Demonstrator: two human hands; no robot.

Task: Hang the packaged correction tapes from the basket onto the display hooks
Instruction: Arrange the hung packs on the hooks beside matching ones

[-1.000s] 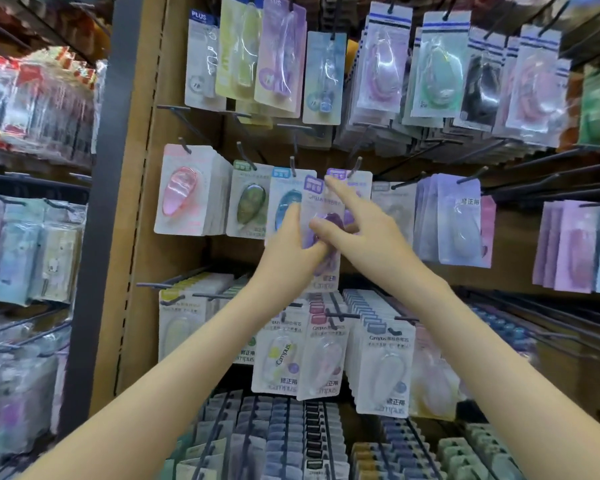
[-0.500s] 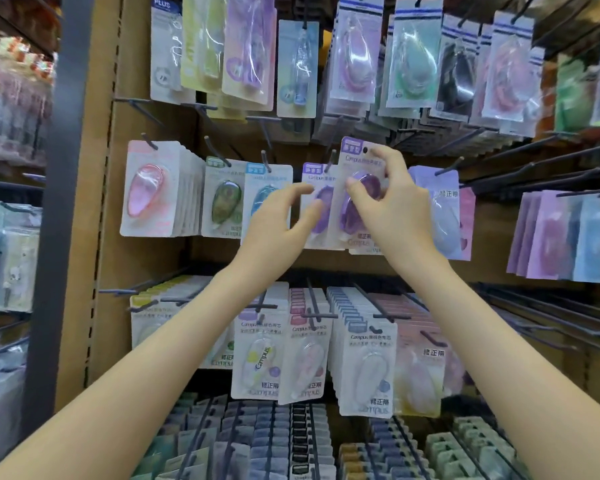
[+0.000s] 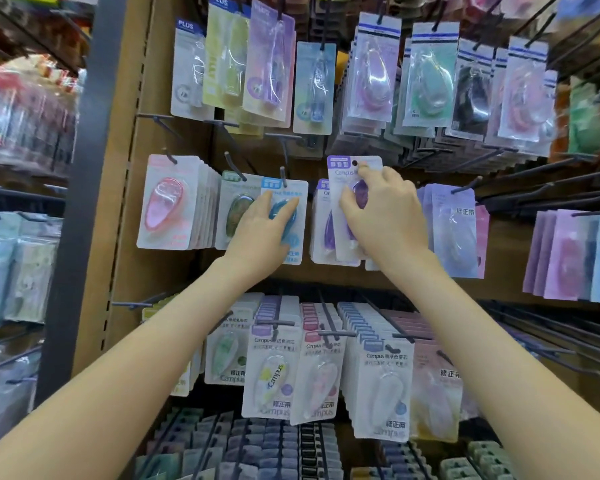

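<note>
Right hand (image 3: pixel 385 216) fingers pinch the purple correction tape pack (image 3: pixel 340 178), left hand (image 3: pixel 260 233) rests flat-fingered on the blue pack (image 3: pixel 293 194); misaligned hang hole (image 3: pixel 354 163) risks a dropped pack.

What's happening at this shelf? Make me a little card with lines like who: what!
place: shop wall of hooks with hanging packs
left hand: rests flat on the blue pack
right hand: pinches the purple pack near its top
purple pack: held up before the purple row; its hole looks free of a hook
further left: green pack, pink pack
</note>
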